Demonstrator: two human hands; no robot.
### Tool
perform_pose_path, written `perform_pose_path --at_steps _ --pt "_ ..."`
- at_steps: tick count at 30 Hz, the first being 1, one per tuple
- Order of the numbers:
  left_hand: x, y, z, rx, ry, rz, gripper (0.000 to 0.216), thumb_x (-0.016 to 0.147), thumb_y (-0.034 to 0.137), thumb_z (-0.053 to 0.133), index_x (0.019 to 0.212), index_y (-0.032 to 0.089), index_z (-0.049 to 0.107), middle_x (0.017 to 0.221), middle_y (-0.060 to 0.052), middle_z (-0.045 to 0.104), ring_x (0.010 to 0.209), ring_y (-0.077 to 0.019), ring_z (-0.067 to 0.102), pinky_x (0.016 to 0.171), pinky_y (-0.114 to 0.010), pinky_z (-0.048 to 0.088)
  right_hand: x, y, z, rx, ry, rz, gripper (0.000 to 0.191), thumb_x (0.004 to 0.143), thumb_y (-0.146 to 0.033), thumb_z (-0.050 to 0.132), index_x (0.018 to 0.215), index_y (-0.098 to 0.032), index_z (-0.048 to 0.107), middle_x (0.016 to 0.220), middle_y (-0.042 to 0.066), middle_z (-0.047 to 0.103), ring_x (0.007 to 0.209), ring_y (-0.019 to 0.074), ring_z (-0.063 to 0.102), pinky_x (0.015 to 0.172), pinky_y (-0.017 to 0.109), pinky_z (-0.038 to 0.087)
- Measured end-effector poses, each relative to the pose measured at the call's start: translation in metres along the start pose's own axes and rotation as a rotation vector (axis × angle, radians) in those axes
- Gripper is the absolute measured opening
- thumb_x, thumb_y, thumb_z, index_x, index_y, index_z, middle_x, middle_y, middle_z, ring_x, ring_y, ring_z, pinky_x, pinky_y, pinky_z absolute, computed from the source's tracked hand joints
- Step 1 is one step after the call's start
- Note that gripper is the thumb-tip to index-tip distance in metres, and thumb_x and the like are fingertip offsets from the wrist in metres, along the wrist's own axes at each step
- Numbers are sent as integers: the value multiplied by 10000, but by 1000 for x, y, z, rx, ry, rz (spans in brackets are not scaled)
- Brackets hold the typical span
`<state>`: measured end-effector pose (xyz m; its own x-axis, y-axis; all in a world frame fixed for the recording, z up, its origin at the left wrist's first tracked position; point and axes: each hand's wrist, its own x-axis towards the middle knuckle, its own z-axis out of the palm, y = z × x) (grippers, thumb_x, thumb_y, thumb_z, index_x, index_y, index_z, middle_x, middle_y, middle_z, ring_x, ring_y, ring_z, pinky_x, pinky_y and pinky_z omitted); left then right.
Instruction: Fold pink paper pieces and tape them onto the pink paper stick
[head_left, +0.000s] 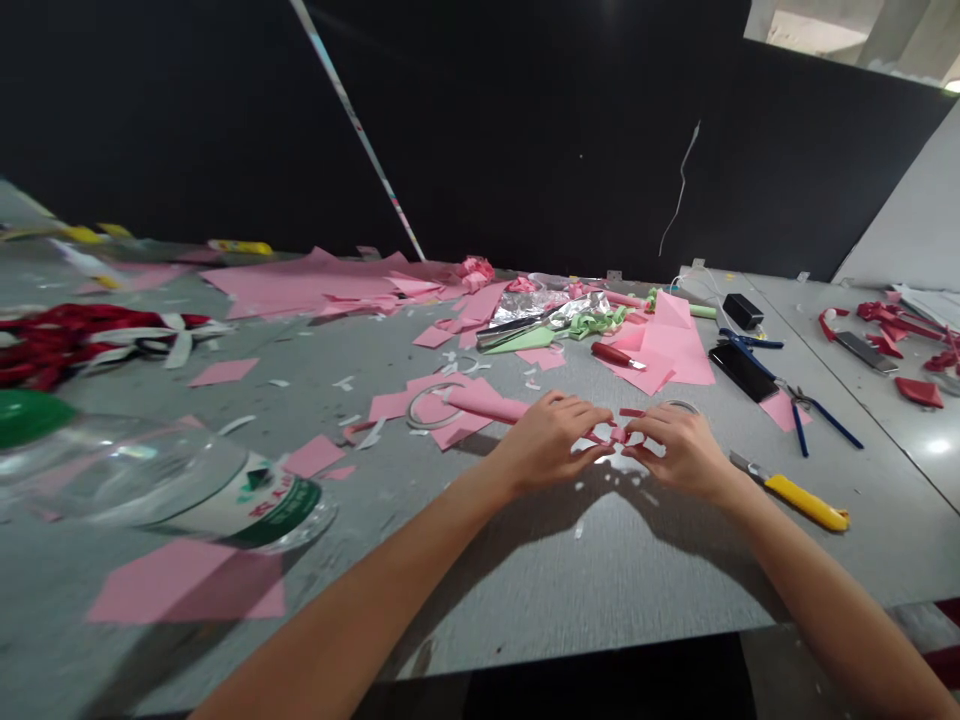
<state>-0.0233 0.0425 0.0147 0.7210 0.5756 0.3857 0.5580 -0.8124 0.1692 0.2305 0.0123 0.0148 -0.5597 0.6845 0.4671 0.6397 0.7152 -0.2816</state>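
Note:
Both hands meet over the grey table (525,570) near its middle. My left hand (551,440) and my right hand (675,450) have their fingers curled and pinched on a small folded pink paper piece (616,435) held between them. A rolled pink paper tube (487,404) lies just left of my left hand, over a ring of clear tape (427,408). A yellow utility knife (799,493) lies close to my right wrist. Small white scraps lie under the hands.
A clear plastic bottle (172,480) with a green label lies on its side at the left. Pink paper sheets (300,285), foil (540,305), a red-handled knife (615,356), blue pliers (814,415), a black phone (739,368) and red scraps (900,330) litter the far table.

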Motion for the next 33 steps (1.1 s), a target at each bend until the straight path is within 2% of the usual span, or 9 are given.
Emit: perform_pose_path --at_steps 5,8,12,15,18,23,26,29,33 --pt "-1 0 3 45 -11 -13 353 1057 368 624 1373 213 648 1142 -100 806 1015 -280 753 879 -409 485 0 0 2 -8 -25 34 164 1024 -295 713 1172 -238 754 1128 111 807 933 276 708 809 403 504" --pt "-1 0 3 91 -78 -12 382 1060 313 598 1431 225 616 1141 -92 796 957 -270 760 855 -402 502 2 0 0 123 -2 119 342 937 -301 806 1266 -250 725 1081 98 788 869 251 683 808 401 502" --pt "-1 2 1 121 -169 -52 266 1050 280 587 1290 223 686 1180 -92 775 978 -270 755 850 -392 507 5 3 -5 463 30 302 373 822 -238 808 1169 -238 671 854 2 656 722 179 577 693 334 486" --pt "1 5 -1 114 -210 -87 230 1043 280 577 1216 215 713 1131 -91 768 1010 -281 741 848 -389 503 8 8 -8 779 47 379 306 743 -169 726 1001 -252 583 876 -16 604 788 174 586 623 279 485" --pt "2 9 -3 123 -245 -124 210 1043 313 578 1133 204 733 1080 -91 760 1018 -288 726 857 -392 502 9 11 -9 1028 15 465 250 741 -197 727 900 -248 541 883 -6 657 816 182 653 612 273 527" --pt "2 8 -2 113 -271 -174 253 1017 428 653 1081 205 755 1081 -92 745 1005 -293 705 857 -392 498 10 8 -10 1131 -54 657 282 808 -411 837 927 -204 686 961 73 784 647 158 688 544 273 502" --pt "2 6 5 56 -242 -179 278 986 411 715 1181 215 744 1134 -89 750 1065 -295 696 881 -385 496 10 5 -7 1131 22 713 327 777 -469 893 896 -201 749 897 50 775 529 104 569 468 245 398" --pt "3 6 12 3 -215 -209 222 1020 390 677 1121 205 746 1113 -85 764 1073 -283 700 881 -372 495 10 2 -2 1127 141 751 305 721 -437 940 827 -201 778 716 -3 691 503 86 484 466 243 363" --pt "3 14 18 -5 -172 -259 234 1029 395 660 1103 181 718 1080 -96 780 1028 -294 723 854 -384 492 11 -2 4 1294 204 834 333 644 -407 982 782 -208 754 763 28 727 679 160 672 559 250 502"
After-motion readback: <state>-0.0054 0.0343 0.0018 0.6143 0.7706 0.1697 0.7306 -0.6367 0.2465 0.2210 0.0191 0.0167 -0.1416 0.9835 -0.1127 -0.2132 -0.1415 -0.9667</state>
